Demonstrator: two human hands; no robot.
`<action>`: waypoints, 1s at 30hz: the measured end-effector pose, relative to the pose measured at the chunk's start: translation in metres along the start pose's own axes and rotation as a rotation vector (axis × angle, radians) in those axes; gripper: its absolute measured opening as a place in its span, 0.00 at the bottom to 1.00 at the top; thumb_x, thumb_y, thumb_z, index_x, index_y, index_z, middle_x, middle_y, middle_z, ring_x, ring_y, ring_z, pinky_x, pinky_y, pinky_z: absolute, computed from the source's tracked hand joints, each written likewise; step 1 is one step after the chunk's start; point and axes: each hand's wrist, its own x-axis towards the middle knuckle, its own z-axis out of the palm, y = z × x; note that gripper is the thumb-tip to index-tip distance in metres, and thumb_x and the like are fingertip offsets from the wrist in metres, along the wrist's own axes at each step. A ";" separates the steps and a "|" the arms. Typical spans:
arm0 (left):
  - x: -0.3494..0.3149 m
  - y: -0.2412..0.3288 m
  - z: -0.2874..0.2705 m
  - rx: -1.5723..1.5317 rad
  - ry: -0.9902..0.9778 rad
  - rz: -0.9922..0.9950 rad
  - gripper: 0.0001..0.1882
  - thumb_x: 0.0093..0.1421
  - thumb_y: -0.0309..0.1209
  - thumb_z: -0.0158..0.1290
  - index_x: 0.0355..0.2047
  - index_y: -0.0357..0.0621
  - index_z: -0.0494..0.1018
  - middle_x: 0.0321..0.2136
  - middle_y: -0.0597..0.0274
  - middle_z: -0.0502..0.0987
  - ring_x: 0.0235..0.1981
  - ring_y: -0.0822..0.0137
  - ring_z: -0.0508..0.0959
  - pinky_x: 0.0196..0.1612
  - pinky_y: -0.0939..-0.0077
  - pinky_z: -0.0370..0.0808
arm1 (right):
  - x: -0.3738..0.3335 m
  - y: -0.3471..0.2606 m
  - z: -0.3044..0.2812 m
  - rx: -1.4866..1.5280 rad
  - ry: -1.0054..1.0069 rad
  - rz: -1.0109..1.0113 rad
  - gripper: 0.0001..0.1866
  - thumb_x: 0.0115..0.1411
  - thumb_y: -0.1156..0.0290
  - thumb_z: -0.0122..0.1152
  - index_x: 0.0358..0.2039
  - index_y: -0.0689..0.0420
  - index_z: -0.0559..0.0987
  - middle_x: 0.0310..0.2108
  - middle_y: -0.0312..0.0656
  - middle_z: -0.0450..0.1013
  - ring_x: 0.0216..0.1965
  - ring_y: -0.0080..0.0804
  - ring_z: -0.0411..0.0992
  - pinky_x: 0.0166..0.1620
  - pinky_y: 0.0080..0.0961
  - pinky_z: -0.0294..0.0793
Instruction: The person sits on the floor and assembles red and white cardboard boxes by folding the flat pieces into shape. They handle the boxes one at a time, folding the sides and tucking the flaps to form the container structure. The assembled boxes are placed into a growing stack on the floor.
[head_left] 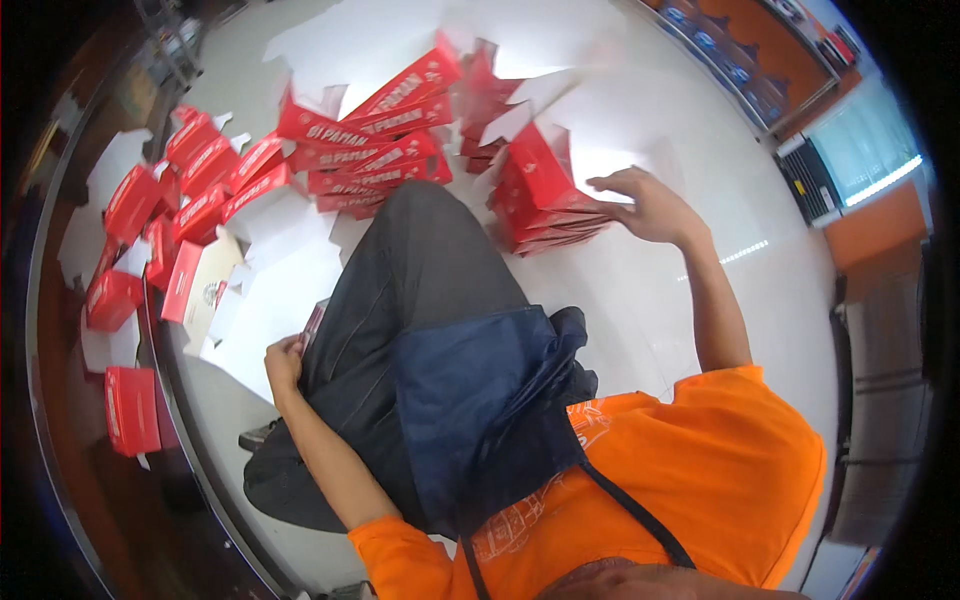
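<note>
My left hand [285,366] is low beside my bent knee, its fingers closed at the edge of an opened carton [275,300] with a white inside. A narrow dark reddish strip shows by the fingertips, partly hidden by my leg. On the other side, my right hand [655,207] reaches out with thumb and fingers apart. Its fingertips are at the right-hand corner of a stack of red folding cartons [540,185]; whether they touch it is unclear. Blur covers the upper cartons.
Fanned red flat cartons [385,155] lie beyond my knee. Several folded red boxes [130,205] are heaped at the left on and near a dark ledge [190,440]. Pale glossy floor [740,300] spreads to the right. A rack [740,60] stands at the far right.
</note>
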 end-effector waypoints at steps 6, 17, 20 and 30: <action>0.019 -0.038 0.010 -0.015 -0.065 -0.145 0.14 0.54 0.34 0.55 0.38 0.40 0.80 0.35 0.47 0.80 0.39 0.57 0.81 0.45 0.70 0.74 | 0.020 -0.102 -0.010 0.169 0.295 -0.376 0.13 0.55 0.76 0.62 0.43 0.58 0.79 0.37 0.46 0.78 0.39 0.44 0.75 0.52 0.36 0.70; 0.000 -0.007 0.002 -0.072 0.211 -0.361 0.14 0.60 0.34 0.47 0.40 0.45 0.80 0.36 0.41 0.79 0.41 0.48 0.79 0.45 0.62 0.74 | 0.179 -0.277 0.161 0.607 -0.498 -0.737 0.16 0.61 0.69 0.58 0.48 0.62 0.76 0.35 0.50 0.78 0.37 0.36 0.77 0.43 0.29 0.74; 0.004 0.034 -0.002 0.247 0.279 -0.401 0.14 0.63 0.39 0.47 0.37 0.46 0.78 0.32 0.44 0.79 0.39 0.49 0.79 0.42 0.59 0.74 | 0.222 -0.276 0.248 0.225 -0.413 -0.692 0.25 0.61 0.65 0.59 0.56 0.63 0.68 0.30 0.50 0.77 0.29 0.31 0.76 0.36 0.28 0.77; -0.017 0.083 -0.052 0.152 0.558 0.094 0.09 0.58 0.26 0.50 0.38 0.43 0.77 0.31 0.51 0.79 0.34 0.52 0.79 0.39 0.61 0.73 | 0.213 -0.294 0.283 0.920 -0.257 -0.209 0.36 0.63 0.64 0.56 0.65 0.60 0.50 0.33 0.52 0.75 0.22 0.30 0.74 0.23 0.24 0.73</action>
